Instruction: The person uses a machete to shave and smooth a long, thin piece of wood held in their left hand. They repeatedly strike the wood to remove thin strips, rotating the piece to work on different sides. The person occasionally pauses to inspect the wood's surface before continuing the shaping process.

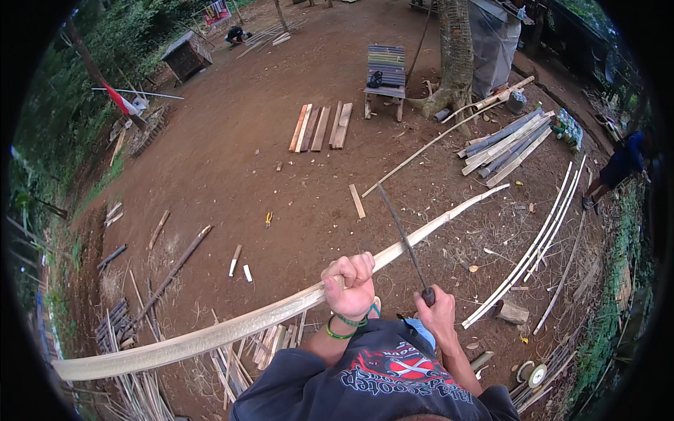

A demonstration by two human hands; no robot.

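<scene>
A long, pale split bamboo strip [239, 324] runs across me from the lower left to the upper right. My left hand [349, 284], with green bands at the wrist, is closed around it near its middle. On the right, my right hand [437, 312] grips the dark handle of a long knife [394, 223]. Its narrow blade points up and away from me and crosses the strip just right of my left hand. Whether the edge bites into the bamboo, I cannot tell.
Several planks [319, 128] lie on the dirt ahead, before a slatted chair [385, 77]. Bamboo poles [502, 144] are piled by a tree trunk [456, 56]. Thin strips [530, 256] and a wood block [512, 312] lie to the right. Pliers [269, 219] rest on the left; a person [618, 165] stands far right.
</scene>
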